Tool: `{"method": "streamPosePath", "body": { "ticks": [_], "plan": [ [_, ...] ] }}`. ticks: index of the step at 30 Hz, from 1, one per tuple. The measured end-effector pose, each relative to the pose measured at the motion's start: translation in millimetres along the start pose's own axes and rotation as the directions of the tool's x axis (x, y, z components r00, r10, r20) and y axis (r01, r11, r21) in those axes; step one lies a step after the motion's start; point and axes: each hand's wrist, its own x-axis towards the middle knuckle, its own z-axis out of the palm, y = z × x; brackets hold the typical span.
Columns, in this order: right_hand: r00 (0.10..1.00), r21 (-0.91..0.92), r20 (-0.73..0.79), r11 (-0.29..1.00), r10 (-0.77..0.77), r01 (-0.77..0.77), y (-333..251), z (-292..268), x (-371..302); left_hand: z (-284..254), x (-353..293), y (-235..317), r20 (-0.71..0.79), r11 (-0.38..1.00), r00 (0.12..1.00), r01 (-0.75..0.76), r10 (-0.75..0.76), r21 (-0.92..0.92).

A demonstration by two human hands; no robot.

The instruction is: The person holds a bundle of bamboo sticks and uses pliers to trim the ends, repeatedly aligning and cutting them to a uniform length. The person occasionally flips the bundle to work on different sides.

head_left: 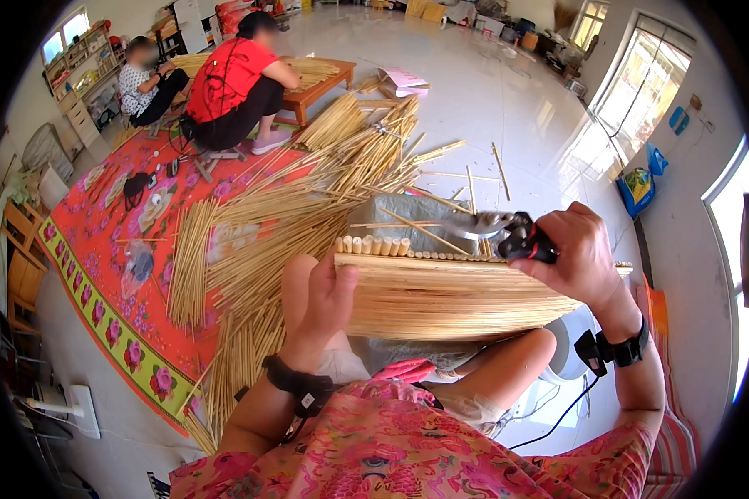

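Your left hand (324, 303) curls round the left end of the stick mat (458, 299), over your knees; your right hand (576, 249) wraps firmly round black-handled cutters (520, 239) at its top edge. Beyond, loose sticks (283, 224) sprawl across a red cloth (108, 231); by the wall, a blue-and-yellow bag's (638, 191) print is too small to read.

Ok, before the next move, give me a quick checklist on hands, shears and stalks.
1. Left hand gripping the stalk panel: ok, at its left end.
2. Right hand holding the shears: ok.
3. Left hand clear of the blades: ok, well apart.
4. Stalk ends level along the upper edge: not ok, the thicker left ones stand higher.
5. Blades fully closed: cannot tell, blurred.
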Motion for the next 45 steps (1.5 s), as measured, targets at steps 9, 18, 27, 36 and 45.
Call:
{"method": "streamPosePath", "body": {
  "ticks": [9,18,27,36,45],
  "plan": [
    [0.749,0.332,-0.270,0.789,0.605,-0.517,-21,6,-50,-2,-11,-27,-0.119,0.997,0.992,0.034,-0.043,-0.075],
    [0.199,0.876,-0.288,0.341,0.937,-0.342,-56,96,-163,-8,19,-4,0.080,0.982,0.980,0.178,-0.184,0.068],
    [0.056,0.864,0.093,-0.053,0.994,-0.502,-101,150,-203,19,38,22,-0.121,0.970,0.980,0.132,-0.159,-0.203],
    [0.110,0.906,0.291,-0.236,0.950,-0.351,-108,173,-192,59,29,56,-0.222,0.978,0.967,0.156,-0.122,0.142],
    [0.333,0.875,0.383,-0.222,0.862,-0.430,-103,167,-170,108,6,16,-0.083,0.972,0.978,-0.175,0.189,0.157]
  ]
}}
